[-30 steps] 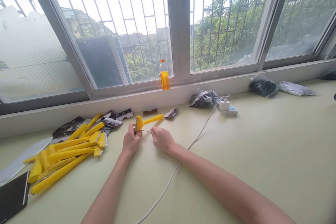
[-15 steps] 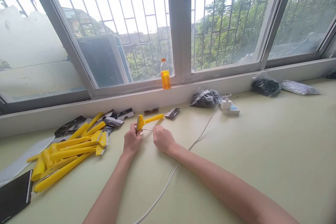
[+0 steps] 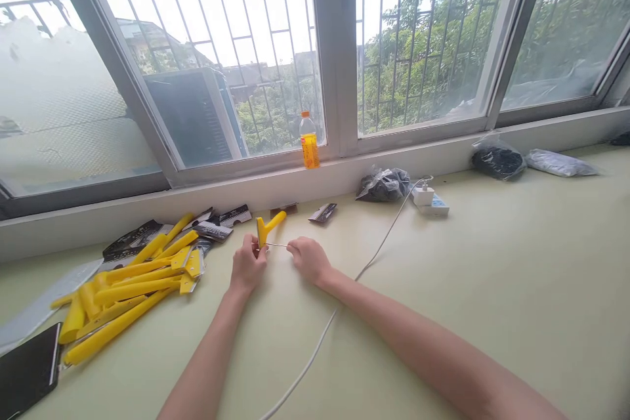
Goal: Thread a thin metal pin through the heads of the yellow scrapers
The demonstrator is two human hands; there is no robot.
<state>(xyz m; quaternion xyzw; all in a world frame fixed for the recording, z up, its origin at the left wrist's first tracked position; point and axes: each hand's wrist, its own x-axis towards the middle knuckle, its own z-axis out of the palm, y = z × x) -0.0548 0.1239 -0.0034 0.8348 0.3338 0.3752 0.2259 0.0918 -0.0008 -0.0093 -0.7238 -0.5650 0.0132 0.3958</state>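
Observation:
My left hand (image 3: 249, 264) is closed on the head of a yellow scraper (image 3: 266, 231), whose handle points up and to the right. Between finger and thumb, my right hand (image 3: 309, 258) pinches a thin metal rod (image 3: 278, 245). The rod's far end meets the scraper's head beside my left fingers; whether it is a hex key or a screwdriver I cannot tell. Left of my hands lies a pile of yellow scrapers (image 3: 138, 289), some with metal edges showing.
Dark printed packaging (image 3: 132, 236) lies behind the pile, with a small card (image 3: 323, 213) nearer the middle. A phone-like black device (image 3: 29, 364) lies front left. A white cable (image 3: 315, 354) passes under my right forearm to a charger (image 3: 423, 195). A bottle (image 3: 310, 144) stands on the sill.
The scraper's handle has swung from lying rightward to pointing more steeply up. My right hand and the rod have shifted slightly right, and more of the rod shows.

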